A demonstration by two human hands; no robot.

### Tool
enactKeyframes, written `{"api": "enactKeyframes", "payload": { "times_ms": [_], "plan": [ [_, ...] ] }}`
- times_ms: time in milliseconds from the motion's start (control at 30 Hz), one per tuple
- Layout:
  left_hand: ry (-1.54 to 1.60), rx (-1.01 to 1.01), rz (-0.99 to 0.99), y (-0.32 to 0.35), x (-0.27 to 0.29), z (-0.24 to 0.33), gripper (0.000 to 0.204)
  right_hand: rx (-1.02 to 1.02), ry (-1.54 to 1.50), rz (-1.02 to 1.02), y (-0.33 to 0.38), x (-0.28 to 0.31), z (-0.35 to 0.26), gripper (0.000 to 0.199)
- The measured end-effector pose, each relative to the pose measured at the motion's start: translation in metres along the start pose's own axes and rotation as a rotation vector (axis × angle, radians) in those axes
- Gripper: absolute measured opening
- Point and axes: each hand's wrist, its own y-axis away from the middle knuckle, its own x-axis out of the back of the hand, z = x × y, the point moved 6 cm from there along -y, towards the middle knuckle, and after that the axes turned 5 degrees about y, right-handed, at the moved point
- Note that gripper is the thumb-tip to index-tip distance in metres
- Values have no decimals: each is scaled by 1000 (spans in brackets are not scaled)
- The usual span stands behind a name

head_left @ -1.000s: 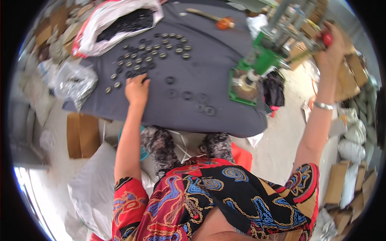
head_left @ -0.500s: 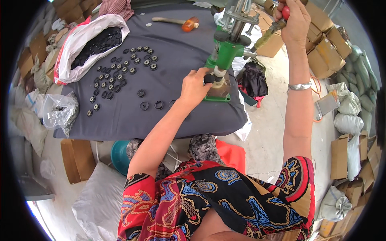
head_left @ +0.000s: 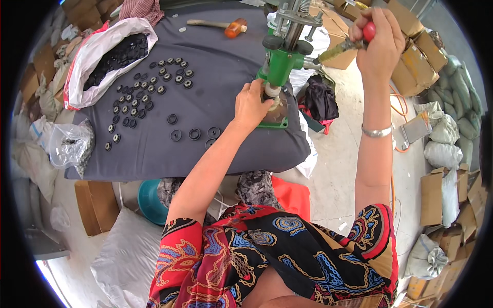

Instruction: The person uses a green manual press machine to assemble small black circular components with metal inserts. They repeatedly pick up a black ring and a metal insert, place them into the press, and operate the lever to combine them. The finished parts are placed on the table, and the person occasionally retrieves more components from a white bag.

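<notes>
A green hand press stands at the right end of the dark cloth-covered table. My left hand reaches to the press's base, thumb and fingers closing around the spot beside the white ram tip. Whatever lies between these fingers is mostly hidden. Raised to the right, my right hand is wrapped round the end of the press lever, by its red knob. Several black rings lie to the left of my left forearm. Farther left are rows of black round parts, many with pale metal centres.
A white sack of black parts lies open on the table, near a mallet with an amber head. A clear bag of small parts sits at the left edge. Cardboard boxes and sacks stand around on the floor.
The lever end and my right hand have come down somewhat. My left hand's fingers have shifted at the ram tip, and the black round piece seen beside them is now mostly covered.
</notes>
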Motion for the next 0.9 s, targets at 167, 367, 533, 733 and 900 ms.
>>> {"api": "enactKeyframes", "payload": {
  "times_ms": [167,367,533,733,900],
  "plan": [
    [-41,-21,55,0,4,-3,61,338,529,-59,78,-2,-37,12],
    [12,-132,96,18,40,2,48,495,331,-265,207,6,-16,9],
    [-288,-101,308,43,139,-21,24,367,246,-280,192,8,-15,11],
    [-630,318,-2,67,206,-88,32,94,83,-191,105,1,-34,18],
    [-658,227,-146,68,204,-113,32,-149,-10,-116,16,-6,-17,20]
  ]
}}
